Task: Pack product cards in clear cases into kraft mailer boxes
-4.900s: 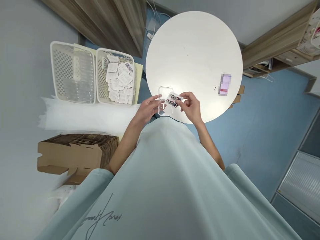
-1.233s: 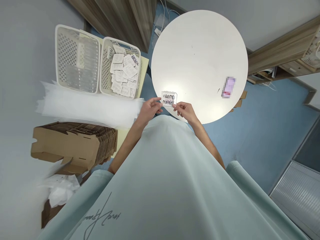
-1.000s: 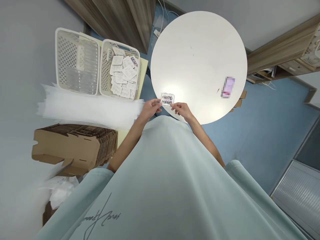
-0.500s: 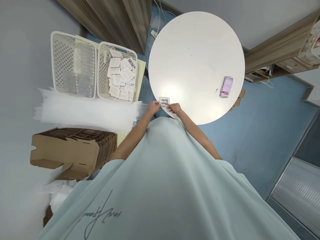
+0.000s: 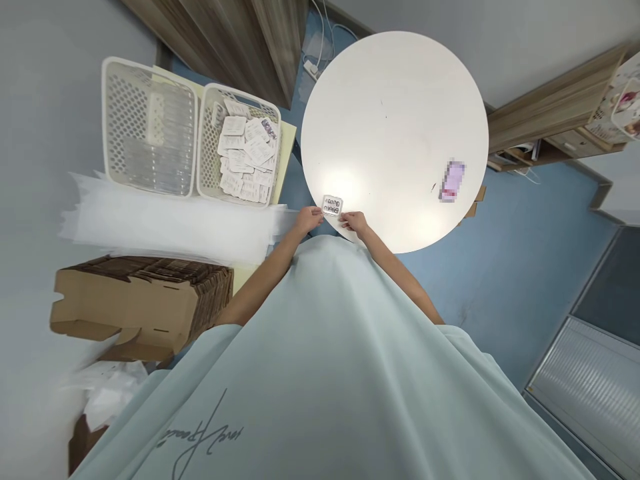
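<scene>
Near the middle of the frame, a small, rounded rectangular case point(image 5: 333, 205), whitish and clear with two rows of dark oval pieces showing inside, sits at the lower left rim of the round white worktop point(image 5: 400, 87). The bare left hand point(image 5: 307, 219) meets its lower left corner and the bare right hand point(image 5: 355, 221) its lower right, each grip appearing to grasp the case lightly by the fingertips. Holding it from both sides probably keeps so small a thing steady and square to the body while leaving its face uncovered. One corner seems to reach past the rim, though whether the case rests on the surface or is raised slightly cannot be told. At the upper left of the frame, a white perforated plastic basket point(image 5: 117, 100) holds rows of clear plastic cases point(image 5: 175, 133), packed closely, likely to save room. Beside it, a second white perforated basket point(image 5: 209, 160) holds a loose heap of white printed cards point(image 5: 245, 150), most with a plain printed side up. Below these lie a stack of translucent white sheets point(image 5: 175, 223) and folded brown cardboard boxes point(image 5: 125, 297), apparently grouped by kind within reach of the left arm. A blurred pale purple object point(image 5: 453, 180) lies toward the worktop's right edge, well apart from both hands, perhaps so as to stay out of their way.
</scene>
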`<action>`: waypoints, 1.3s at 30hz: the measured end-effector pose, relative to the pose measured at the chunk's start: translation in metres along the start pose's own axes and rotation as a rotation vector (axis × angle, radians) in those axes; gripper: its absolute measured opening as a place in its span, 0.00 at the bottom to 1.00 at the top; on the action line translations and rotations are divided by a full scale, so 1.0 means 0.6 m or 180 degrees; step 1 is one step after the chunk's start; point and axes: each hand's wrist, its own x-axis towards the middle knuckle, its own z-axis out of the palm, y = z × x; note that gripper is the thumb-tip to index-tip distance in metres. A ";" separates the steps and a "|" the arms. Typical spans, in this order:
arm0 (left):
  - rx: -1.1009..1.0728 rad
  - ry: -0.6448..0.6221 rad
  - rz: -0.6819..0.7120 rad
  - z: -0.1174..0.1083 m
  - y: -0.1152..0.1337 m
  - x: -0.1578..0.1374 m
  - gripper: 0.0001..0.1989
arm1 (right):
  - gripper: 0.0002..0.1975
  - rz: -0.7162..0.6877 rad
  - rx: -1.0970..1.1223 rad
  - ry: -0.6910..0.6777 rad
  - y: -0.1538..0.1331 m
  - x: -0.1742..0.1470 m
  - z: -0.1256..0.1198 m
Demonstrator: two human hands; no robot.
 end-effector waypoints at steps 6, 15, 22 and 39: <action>-0.0037 -0.0265 0.0155 -0.037 -0.003 -0.039 0.18 | 0.07 -0.0412 -0.0126 -0.0058 0.004 -0.036 0.002; -0.0001 -0.0030 0.0907 -0.172 -0.022 -0.136 0.23 | 0.09 -0.1266 -0.0509 -0.0165 -0.019 -0.079 0.050; 0.0098 0.0760 0.1107 -0.298 -0.037 -0.128 0.21 | 0.20 -0.1865 -0.0944 -0.0355 -0.046 -0.108 0.118; 0.0759 0.1082 0.1381 -0.390 -0.005 -0.078 0.19 | 0.21 -0.2049 -0.1023 -0.0320 -0.048 -0.157 0.209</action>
